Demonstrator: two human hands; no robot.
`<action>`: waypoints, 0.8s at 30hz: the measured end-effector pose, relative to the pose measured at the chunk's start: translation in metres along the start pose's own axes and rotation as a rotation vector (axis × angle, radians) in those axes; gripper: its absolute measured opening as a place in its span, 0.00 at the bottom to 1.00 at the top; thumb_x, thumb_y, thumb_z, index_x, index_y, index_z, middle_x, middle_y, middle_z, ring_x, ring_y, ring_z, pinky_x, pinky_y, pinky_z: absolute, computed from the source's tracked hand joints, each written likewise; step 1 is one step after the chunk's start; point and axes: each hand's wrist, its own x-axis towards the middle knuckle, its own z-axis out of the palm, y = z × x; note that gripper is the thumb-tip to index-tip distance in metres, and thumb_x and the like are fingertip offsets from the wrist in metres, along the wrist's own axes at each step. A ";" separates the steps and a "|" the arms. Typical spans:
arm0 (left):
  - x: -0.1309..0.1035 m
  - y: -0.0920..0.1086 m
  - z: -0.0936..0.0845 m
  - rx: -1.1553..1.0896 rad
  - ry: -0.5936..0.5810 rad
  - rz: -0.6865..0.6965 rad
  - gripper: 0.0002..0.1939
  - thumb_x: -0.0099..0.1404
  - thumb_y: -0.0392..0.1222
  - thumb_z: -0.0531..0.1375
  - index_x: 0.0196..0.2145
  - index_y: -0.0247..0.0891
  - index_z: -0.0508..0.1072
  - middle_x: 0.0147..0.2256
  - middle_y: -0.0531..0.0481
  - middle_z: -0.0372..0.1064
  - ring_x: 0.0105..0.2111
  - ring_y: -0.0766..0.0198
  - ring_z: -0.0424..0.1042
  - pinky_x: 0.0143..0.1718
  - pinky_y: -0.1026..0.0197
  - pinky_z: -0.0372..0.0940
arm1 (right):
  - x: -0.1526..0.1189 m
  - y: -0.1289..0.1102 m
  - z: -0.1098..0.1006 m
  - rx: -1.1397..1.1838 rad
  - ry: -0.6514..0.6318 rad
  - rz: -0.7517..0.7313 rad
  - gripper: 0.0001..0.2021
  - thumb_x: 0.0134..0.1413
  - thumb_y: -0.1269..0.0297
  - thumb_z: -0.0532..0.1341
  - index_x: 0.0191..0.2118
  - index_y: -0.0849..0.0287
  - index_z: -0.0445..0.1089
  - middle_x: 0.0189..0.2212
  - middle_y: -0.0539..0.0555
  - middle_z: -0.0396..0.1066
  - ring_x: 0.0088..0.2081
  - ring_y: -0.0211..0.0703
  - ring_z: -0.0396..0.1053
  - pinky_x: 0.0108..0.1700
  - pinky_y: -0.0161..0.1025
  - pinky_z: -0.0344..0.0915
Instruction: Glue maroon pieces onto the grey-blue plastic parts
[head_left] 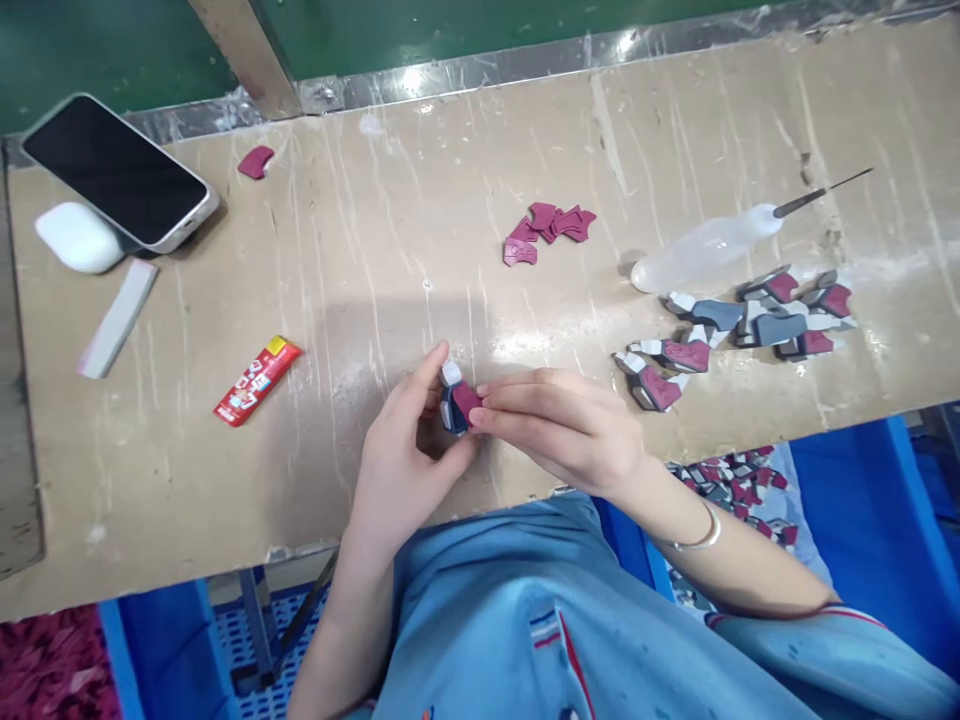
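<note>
Near the table's front edge, my left hand (409,450) is closed round a small dark blue, white and maroon part (451,408). The fingertips of my right hand (559,420) pinch the maroon piece (466,400) on that part's right side. Beyond my hands lies a small pile of flat maroon pieces (555,222). Several similar assembled parts (780,325) in grey, white and maroon rest to the right. Behind them a translucent bottle (705,252) with a thin needle tip lies on its side.
On the worn table (360,250) are a phone (116,175) leaning on a white case (79,237), a pale strip (118,318), a red packet (257,381) and a single maroon piece (256,162). Blue bins (874,500) with parts stand below the front edge.
</note>
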 end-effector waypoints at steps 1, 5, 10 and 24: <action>0.000 0.000 0.000 -0.001 0.006 0.001 0.37 0.65 0.35 0.70 0.70 0.47 0.72 0.51 0.48 0.83 0.45 0.59 0.82 0.49 0.59 0.78 | 0.000 0.000 0.001 0.019 0.004 0.020 0.09 0.74 0.75 0.61 0.50 0.62 0.79 0.43 0.60 0.86 0.45 0.47 0.85 0.48 0.41 0.85; 0.000 -0.003 0.000 -0.003 0.030 -0.005 0.39 0.63 0.34 0.70 0.70 0.48 0.72 0.51 0.49 0.83 0.43 0.60 0.82 0.49 0.60 0.78 | 0.000 -0.004 0.008 0.165 0.016 0.148 0.07 0.75 0.72 0.63 0.47 0.59 0.79 0.46 0.59 0.86 0.47 0.44 0.85 0.50 0.39 0.84; -0.006 -0.004 0.003 -0.085 0.096 -0.057 0.39 0.62 0.35 0.73 0.69 0.50 0.74 0.52 0.50 0.84 0.48 0.59 0.84 0.55 0.59 0.77 | 0.001 -0.009 0.018 0.275 0.114 0.276 0.03 0.71 0.71 0.68 0.44 0.56 0.81 0.44 0.56 0.87 0.46 0.43 0.85 0.52 0.41 0.83; -0.004 0.022 0.011 -0.725 0.137 -0.098 0.25 0.68 0.38 0.75 0.59 0.60 0.82 0.49 0.56 0.85 0.46 0.67 0.87 0.48 0.71 0.79 | -0.002 -0.026 0.017 0.649 0.243 0.424 0.14 0.72 0.72 0.66 0.55 0.46 0.68 0.54 0.52 0.85 0.54 0.45 0.83 0.55 0.47 0.84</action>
